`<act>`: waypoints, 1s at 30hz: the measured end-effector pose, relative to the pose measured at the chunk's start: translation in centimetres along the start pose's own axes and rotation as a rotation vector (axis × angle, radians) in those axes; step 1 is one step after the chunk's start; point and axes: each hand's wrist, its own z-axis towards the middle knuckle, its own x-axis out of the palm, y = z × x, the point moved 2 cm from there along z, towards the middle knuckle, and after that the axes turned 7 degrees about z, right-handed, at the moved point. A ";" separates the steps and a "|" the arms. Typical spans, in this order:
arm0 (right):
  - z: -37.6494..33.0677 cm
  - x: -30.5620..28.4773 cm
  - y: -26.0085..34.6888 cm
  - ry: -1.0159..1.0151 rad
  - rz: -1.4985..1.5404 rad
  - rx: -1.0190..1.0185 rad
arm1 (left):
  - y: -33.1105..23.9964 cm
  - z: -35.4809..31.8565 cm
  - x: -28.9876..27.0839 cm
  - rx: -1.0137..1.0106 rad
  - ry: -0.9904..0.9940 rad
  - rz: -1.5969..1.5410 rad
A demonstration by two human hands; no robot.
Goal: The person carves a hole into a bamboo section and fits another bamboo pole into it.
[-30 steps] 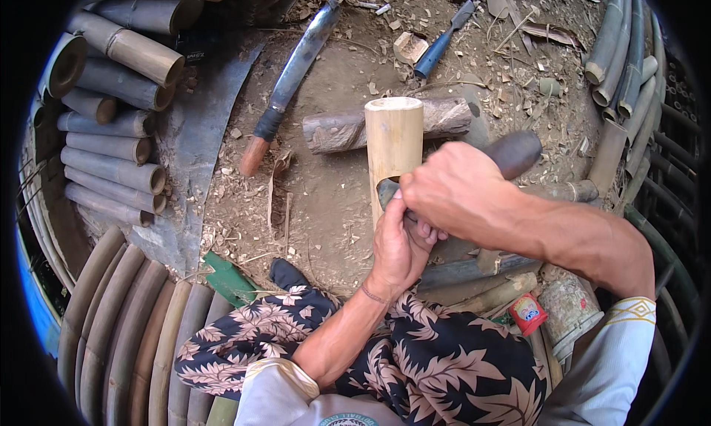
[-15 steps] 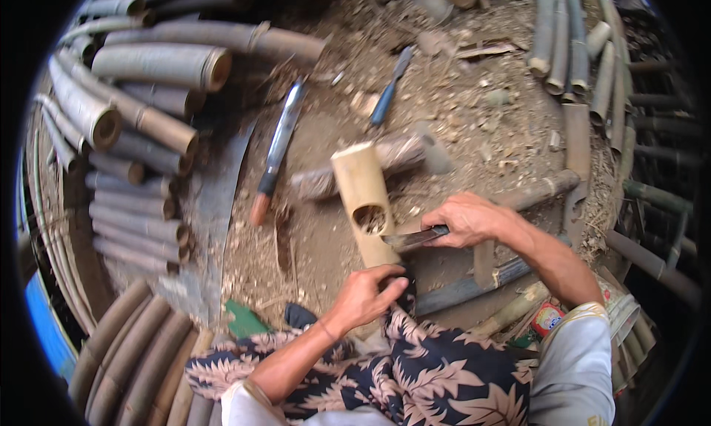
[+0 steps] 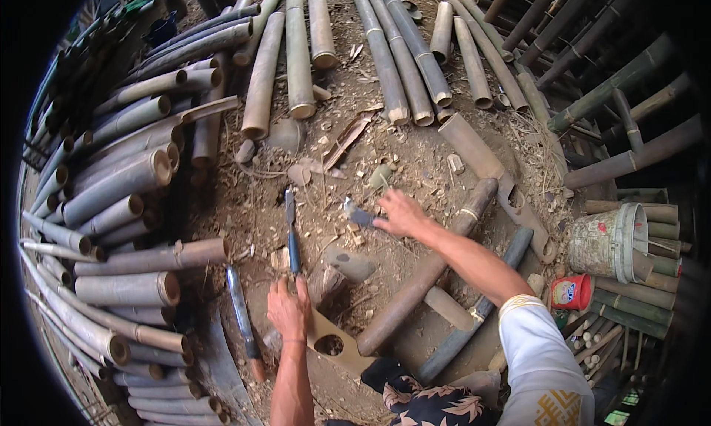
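Bamboo piece (image 3: 337,342), pale with a round hole, under the clenched left hand (image 3: 289,307); right hand (image 3: 401,213) grasps a small blade (image 3: 358,215) farther off.

Tan bamboo piece (image 3: 337,343) — blue-handled chisel (image 3: 292,237); red tub (image 3: 572,292); white sleeve (image 3: 539,352) — floral dark fabric (image 3: 437,407).

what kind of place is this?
Likely an outdoor bamboo workshop. Cut bamboo poles are stacked around a dirt floor littered with chips, a machete lies on the ground, and the left hand steadies a holed bamboo piece.
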 end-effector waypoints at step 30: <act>6.8 -6.7 4.8 -0.080 1.327 0.420 | -1.0 0.5 -1.1 0.055 -0.004 -0.086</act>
